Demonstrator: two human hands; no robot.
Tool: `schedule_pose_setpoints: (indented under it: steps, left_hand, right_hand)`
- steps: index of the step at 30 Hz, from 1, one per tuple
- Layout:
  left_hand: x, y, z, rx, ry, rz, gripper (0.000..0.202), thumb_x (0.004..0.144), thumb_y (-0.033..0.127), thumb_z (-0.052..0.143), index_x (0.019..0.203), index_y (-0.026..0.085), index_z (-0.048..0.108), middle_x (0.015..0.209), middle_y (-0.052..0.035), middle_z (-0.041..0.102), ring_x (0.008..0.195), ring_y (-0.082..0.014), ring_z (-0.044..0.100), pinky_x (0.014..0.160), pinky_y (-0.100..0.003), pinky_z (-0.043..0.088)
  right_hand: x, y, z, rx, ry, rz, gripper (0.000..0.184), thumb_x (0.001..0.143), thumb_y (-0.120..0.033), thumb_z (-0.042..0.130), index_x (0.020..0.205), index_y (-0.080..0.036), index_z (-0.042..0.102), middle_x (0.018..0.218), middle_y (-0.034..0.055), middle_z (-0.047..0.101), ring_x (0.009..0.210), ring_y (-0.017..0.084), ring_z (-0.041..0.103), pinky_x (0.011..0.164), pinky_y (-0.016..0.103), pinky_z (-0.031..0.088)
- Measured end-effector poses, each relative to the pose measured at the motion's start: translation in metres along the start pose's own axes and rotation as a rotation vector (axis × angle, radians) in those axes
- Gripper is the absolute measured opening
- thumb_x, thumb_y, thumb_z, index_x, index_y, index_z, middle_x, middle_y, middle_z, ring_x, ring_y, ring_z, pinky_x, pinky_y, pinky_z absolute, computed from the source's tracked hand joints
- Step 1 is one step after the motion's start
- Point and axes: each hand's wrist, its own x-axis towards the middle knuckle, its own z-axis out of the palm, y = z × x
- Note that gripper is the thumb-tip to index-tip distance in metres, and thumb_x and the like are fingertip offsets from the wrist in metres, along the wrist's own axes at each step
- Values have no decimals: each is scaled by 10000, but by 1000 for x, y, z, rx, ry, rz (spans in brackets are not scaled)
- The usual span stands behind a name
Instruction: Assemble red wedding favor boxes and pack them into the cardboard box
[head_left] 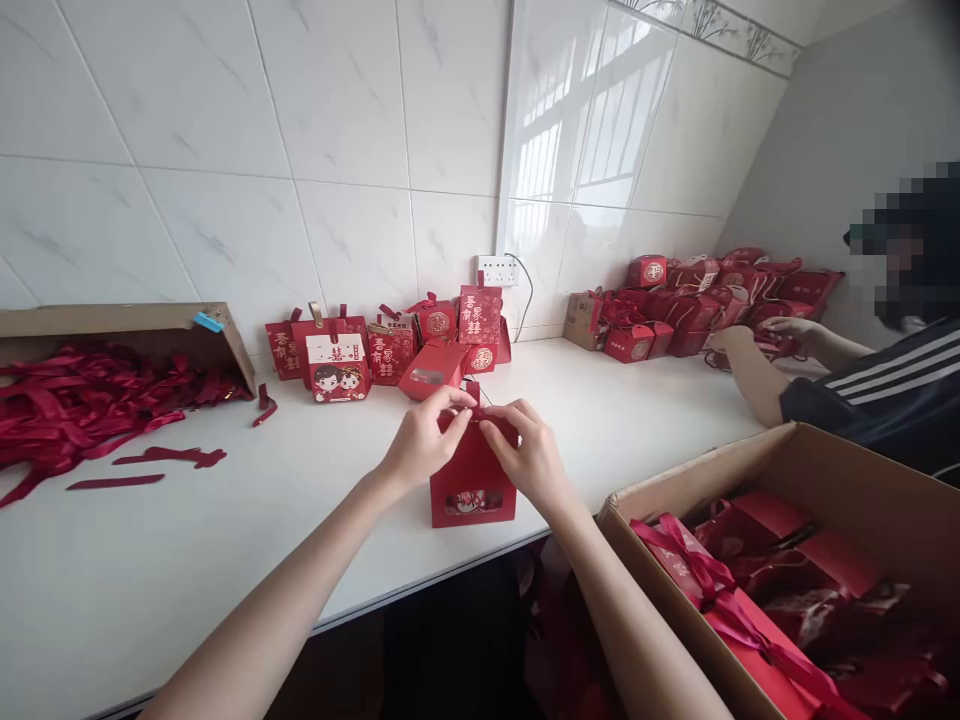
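Red box pinched at its top by left hand and right hand, near worktop front edge — bare surface left; cardboard carton close right.

Tiled home workroom, white counter, red gift boxes, cardboard carton

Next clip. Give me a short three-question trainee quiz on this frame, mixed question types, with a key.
1. True or false: both the left hand and the right hand pinch the top of the red gift box at the counter edge.
2. The loose red ribbons spill from: A) a cardboard box lying on its side, B) a drawer, C) a bag.
3. Fill in: the open carton at the lower right holds finished boxes tied with red ____.

Key: 1 true; 2 A; 3 ribbon.
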Motion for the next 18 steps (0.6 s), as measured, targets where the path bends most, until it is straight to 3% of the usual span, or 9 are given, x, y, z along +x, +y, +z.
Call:
schedule_pose_setpoints:
  steps: [2,4,10,18]
  left_hand:
    - [-2,2,1,-93,10,-126,65,822,181,530,861,184,582,841,-24,685,779,-143,663,718,-242,554]
    - [-4,4,3,-117,16,-164,79,814,191,523,833,183,599,837,-28,695,799,-155,666,739,-256,556]
    - [-6,4,6,-53,20,-80,198,830,198,480,920,189,656,998,-44,714,893,-167,668,855,-300,541]
    - [-8,6,2,-24,-10,-99,245,828,178,477,986,176,664,1031,-61,714,958,-180,663,880,-317,539]
  right_hand:
    - [1,-1,1,8,17,19,178,859,-237,512,935,-169,658,802,39,566,717,148,569,705,280,486]
    - [1,-2,4,15,42,47,169,855,-223,505,901,-184,662,799,35,569,737,152,578,722,281,486]
    - [-1,-7,10,21,93,134,168,847,-214,497,893,-199,657,821,34,567,791,164,582,766,295,480]
    - [4,-16,2,21,-4,232,166,838,-206,499,870,-185,661,833,41,587,793,167,589,754,292,474]
